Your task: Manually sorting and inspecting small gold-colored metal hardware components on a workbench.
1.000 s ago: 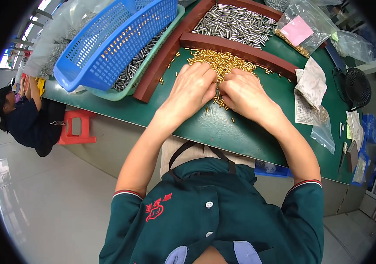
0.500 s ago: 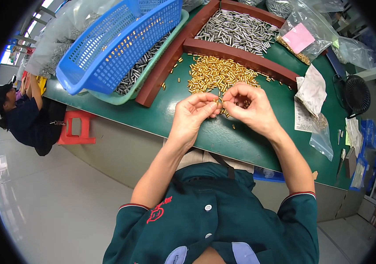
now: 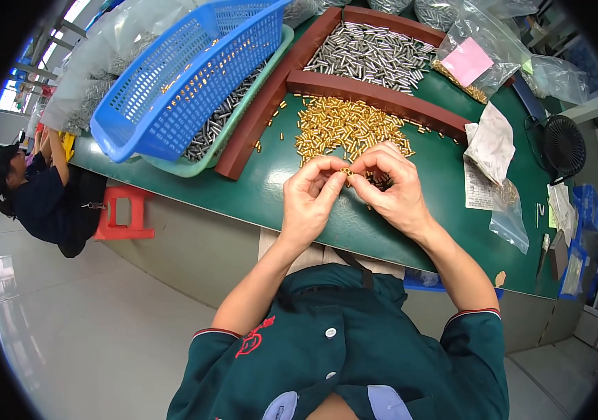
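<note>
My left hand (image 3: 309, 199) and my right hand (image 3: 398, 190) meet at the near side of a heap of small brass sleeves (image 3: 348, 124) on the green table. Both pinch at the fingertips around a few tiny brass sleeves (image 3: 346, 172), held upright just above the tabletop. Which fingers bear which sleeve cannot be made out. More small pieces show in shadow by the curled fingers of my right hand; whether they lie in the palm or on the table is unclear.
Reddish-brown bars (image 3: 376, 98) part the brass heap from silver pins (image 3: 372, 56). Left stand a blue basket (image 3: 148, 115) and a green tray (image 3: 204, 161) of dark pins. Right lie plastic bags (image 3: 484, 52), a cloth (image 3: 491, 143) and a black fan (image 3: 564, 150). Another person (image 3: 40, 189) sits far left.
My hands have drawn closer, the fingertips now together over brass sleeves that show more plainly. The whole view has shifted slightly.
</note>
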{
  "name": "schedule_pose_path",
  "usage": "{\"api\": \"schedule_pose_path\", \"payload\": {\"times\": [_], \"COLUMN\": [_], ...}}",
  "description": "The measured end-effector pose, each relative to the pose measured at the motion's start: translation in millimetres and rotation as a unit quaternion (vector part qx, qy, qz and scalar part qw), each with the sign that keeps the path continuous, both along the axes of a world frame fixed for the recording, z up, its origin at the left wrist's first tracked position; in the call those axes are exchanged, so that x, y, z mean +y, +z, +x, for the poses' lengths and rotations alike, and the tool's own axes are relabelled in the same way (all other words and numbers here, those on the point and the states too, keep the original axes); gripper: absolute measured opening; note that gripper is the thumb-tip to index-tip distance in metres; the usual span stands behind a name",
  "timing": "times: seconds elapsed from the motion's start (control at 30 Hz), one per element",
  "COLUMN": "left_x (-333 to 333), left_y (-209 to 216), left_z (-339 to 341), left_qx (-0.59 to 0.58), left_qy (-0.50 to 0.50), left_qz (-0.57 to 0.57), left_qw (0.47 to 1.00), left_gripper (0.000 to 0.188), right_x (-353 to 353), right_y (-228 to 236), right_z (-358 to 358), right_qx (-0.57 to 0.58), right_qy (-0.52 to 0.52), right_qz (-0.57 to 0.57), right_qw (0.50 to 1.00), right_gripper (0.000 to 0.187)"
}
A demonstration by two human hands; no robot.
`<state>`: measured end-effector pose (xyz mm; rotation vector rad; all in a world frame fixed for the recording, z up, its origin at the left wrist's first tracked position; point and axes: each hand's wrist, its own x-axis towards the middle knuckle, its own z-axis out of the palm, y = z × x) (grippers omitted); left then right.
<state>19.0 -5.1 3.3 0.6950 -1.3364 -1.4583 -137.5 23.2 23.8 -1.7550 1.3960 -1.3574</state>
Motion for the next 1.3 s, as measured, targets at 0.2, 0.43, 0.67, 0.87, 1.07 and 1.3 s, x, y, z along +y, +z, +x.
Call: {"api": "schedule_pose_path", "payload": {"times": [0.2, 0.43, 0.67, 0.87, 1.07, 1.3], "left_x": [0, -3, -2, -2, 4, -42], "left_y": [8, 14, 22, 18, 15, 121], "left_z": [1, 9, 10, 11, 11, 59], "left_qx": [0.018, 0.033, 0.086, 0.108, 0.207, -0.159], "left_qy": [-0.038, -0.1, -0.149, -0.197, -0.216, -0.028], "left_qz": [0.172, 0.293, 0.392, 0.412, 0.509, -0.04], "left_qw": [0.984, 0.95, 0.904, 0.883, 0.807, 0.986], "left_gripper": [0.018, 0.016, 0.018, 0.024, 0.021, 0.024], "right_x": [4, 2, 1, 4, 7, 1], "right_y": [0, 5, 7, 13, 20, 10], "right_z": [0, -5, -18, -12, -11, -29], "right_qx": [-0.103, -0.342, -0.396, -0.26, -0.135, -0.229], "right_qy": [0.001, 0.054, 0.095, 0.078, 0.076, -0.042], "right_qz": [0.128, 0.267, 0.317, 0.278, 0.181, 0.167], "right_qw": [0.986, 0.899, 0.857, 0.921, 0.971, 0.958], "right_gripper": [0.008, 0.009, 0.013, 0.008, 0.008, 0.013]}}
